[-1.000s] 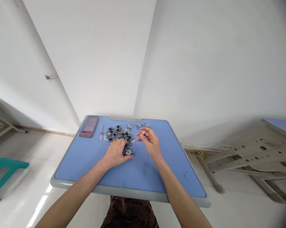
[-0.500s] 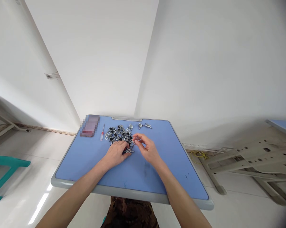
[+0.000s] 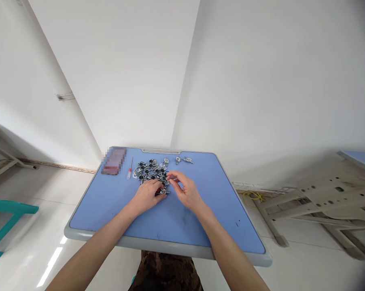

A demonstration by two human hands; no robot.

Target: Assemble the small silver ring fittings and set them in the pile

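Observation:
A heap of small silver and black metal fittings [image 3: 149, 171] lies at the back middle of a blue desk [image 3: 115, 210]. My left hand [image 3: 147, 195] rests on the desk at the near edge of the heap, its fingers pressing one fitting [image 3: 162, 191] down. My right hand [image 3: 185, 190] sits just to the right, thumb and forefinger pinched on a thin silver pin or small tool that points into that same fitting. Two loose fittings [image 3: 184, 160] lie apart at the back of the desk.
A small red-handled screwdriver [image 3: 129, 170] and a blurred dark reddish flat object [image 3: 113, 161] lie at the back left of the desk. Overturned beige desks [image 3: 319, 198] and a yellow cable [image 3: 251, 197] are on the floor to the right; a teal frame [image 3: 6, 218] stands left.
My right hand has come down and leftwards from above the desk, bringing the thin silver piece to the fitting under my left hand. The left hand has shifted slightly towards the heap.

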